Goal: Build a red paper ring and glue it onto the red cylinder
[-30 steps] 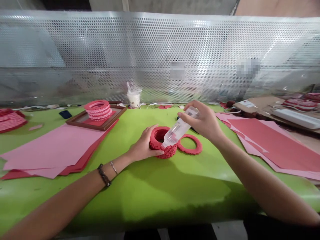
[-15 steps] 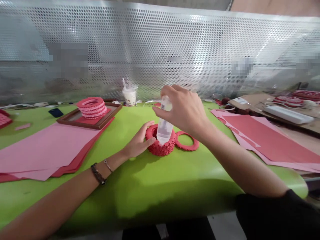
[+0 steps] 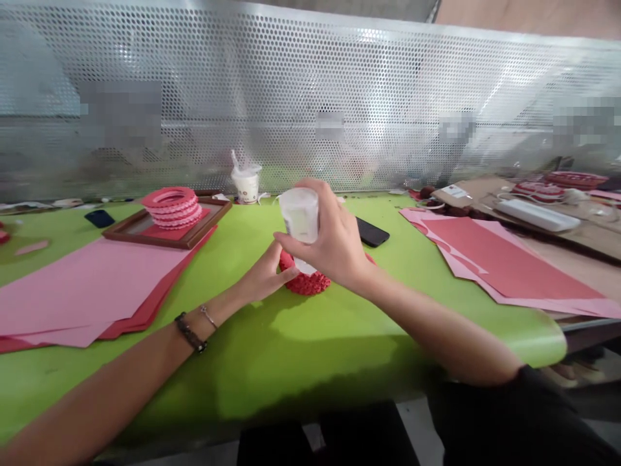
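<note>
My right hand (image 3: 334, 239) grips a clear plastic bottle (image 3: 301, 220), tipped with its nozzle pointing down over a red ring stack (image 3: 308, 285). The bottle and hand cover much of the stack; whether the nozzle touches it I cannot tell. My left hand (image 3: 264, 275) rests against the left side of the stack, thumb at the near rim, fingers partly hidden behind. Just a sliver of another red ring (image 3: 370, 259) shows to the right, behind my right hand.
Pink and red rings (image 3: 173, 210) are piled on a brown frame (image 3: 189, 241) at the left, beside pink sheets (image 3: 92, 278). A lidded cup (image 3: 246, 184) stands at the back, a black phone (image 3: 372, 232) lies to the right, and red paper (image 3: 514, 255) lies farther right.
The bottle and my right hand have moved left across the stack, and the bottle leans differently. A black phone behind my right hand has come into view. The view has shifted slightly.
</note>
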Demonstrator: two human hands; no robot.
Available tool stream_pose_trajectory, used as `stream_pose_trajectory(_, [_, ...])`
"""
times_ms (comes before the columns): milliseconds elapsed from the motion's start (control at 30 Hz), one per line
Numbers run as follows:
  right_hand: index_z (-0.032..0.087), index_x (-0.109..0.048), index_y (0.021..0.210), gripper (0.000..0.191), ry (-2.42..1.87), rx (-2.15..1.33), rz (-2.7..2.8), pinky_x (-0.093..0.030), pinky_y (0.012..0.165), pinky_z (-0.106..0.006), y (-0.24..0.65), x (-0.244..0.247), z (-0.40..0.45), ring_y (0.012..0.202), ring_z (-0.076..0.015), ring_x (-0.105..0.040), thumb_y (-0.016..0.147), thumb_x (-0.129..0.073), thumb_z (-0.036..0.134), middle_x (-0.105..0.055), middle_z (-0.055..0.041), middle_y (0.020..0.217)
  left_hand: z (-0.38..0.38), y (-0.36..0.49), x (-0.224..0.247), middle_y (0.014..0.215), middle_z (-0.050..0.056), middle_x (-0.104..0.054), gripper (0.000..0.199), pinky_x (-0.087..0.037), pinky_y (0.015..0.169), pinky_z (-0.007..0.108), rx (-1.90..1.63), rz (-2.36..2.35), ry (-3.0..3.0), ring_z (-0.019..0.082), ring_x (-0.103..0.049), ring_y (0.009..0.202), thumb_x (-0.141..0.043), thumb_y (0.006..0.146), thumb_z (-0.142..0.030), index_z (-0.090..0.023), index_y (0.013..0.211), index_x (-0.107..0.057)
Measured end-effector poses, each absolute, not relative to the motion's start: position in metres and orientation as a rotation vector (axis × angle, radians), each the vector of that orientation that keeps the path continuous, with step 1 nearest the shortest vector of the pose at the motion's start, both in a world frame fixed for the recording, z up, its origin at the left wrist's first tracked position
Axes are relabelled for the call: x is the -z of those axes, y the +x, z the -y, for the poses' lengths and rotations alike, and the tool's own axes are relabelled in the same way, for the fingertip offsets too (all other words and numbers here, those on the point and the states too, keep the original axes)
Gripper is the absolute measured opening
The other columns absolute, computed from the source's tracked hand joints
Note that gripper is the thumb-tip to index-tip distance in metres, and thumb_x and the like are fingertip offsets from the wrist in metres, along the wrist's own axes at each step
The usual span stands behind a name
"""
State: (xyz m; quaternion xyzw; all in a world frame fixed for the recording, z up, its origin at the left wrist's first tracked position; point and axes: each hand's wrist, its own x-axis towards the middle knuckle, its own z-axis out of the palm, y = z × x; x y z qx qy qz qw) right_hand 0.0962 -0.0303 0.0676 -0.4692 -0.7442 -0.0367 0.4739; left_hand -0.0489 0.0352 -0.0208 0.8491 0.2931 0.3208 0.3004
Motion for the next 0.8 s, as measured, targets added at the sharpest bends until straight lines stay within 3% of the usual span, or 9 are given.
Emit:
stream_pose_trajectory(133, [0.019, -0.051, 0.076, 0.027, -1.137, -0.345, 1.734, -0.042, 0.053, -0.027, 0.110, -0.058, 0.022, 0.064, -0.0150, -0.054, 0.066, -0.065, 0.040, -0.059, -0.0022, 0.074, -0.035, -0.048, 0.018, 0.143, 0.018, -0.028, 0.087, -0.022, 0.108, 0.049, -0.841, -0.819, 2.191, 0.035, -0.026, 0.132, -0.037, 0.074, -0.073, -0.013, 0.135, -0.023])
stream_pose_trajectory(333, [0.016, -0.054, 0.072, 0.025, -1.073, -0.686, 1.443, -0.045, 0.053, -0.026, 0.133, -0.045, 0.014, 0.060, -0.0124, -0.055, 0.068, -0.063, 0.039, -0.059, -0.0012, 0.067, -0.037, -0.047, 0.022, 0.145, 0.018, -0.022, 0.095, -0.023, 0.108, 0.049, -0.839, -0.796, 2.182, 0.034, -0.025, 0.132, -0.060, 0.068, -0.062, -0.017, 0.137, -0.013])
stream_pose_trajectory(800, [0.019, -0.052, 0.071, 0.024, -1.080, -0.560, 1.210, -0.044, 0.055, -0.026, 0.163, -0.043, -0.004, 0.059, -0.0118, -0.052, 0.069, -0.062, 0.040, -0.053, 0.0011, 0.066, -0.036, -0.044, 0.020, 0.142, 0.020, -0.027, 0.091, -0.025, 0.107, 0.050, -0.853, -0.847, 2.226, 0.035, -0.029, 0.131, -0.060, 0.068, -0.058, -0.015, 0.134, -0.015])
